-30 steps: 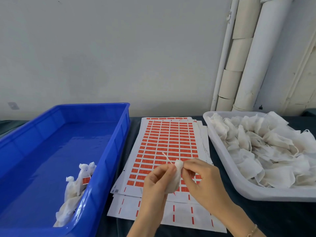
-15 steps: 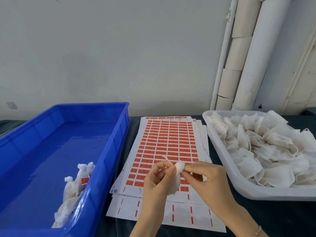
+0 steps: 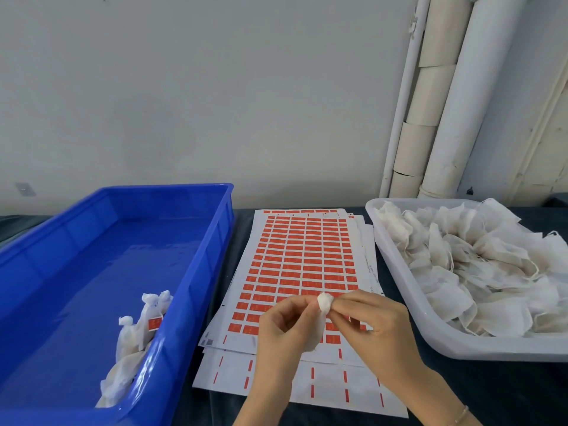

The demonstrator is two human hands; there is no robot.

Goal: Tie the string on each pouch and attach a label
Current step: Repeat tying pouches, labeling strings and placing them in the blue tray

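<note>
**Pouch Held at Its Bunched Top Above the Label Sheets**

Head view. The pouch (image 3: 324, 302) was a small bag of white, gauze-like fabric. Its top was bunched into a rounded knob. Its body hung down between the two hands, partly hidden behind the fingers. It was held in the air over the near end of the label sheets (image 3: 304, 256) and did not touch them. Its string could not be made out.

The left hand (image 3: 282, 330) was clamped on the pouch, with thumb and forefinger pinching it just below the bunched top and the other fingers curled. The right hand (image 3: 372, 327) pinched the bunched top from the opposite side with its fingertips. A thin bracelet (image 3: 459, 415) sat on the right wrist.

The label sheets lay in a fanned stack on the dark desk (image 3: 507, 395), between the two containers. The top sheet carried a grid of red rectangular labels. The nearest rows showed only short red marks on white backing.

The blue bin (image 3: 196, 265) stood to the left. Several tied pouches (image 3: 135, 336) leaned against its near right wall with their tops knotted, and one bore a red label. The white tray (image 3: 399, 272) stood to the right, heaped with flat untied pouches (image 3: 479, 265) of the same fabric, with loose strings looping among them. White pipes (image 3: 455, 96) ran up the wall behind the tray.
</note>
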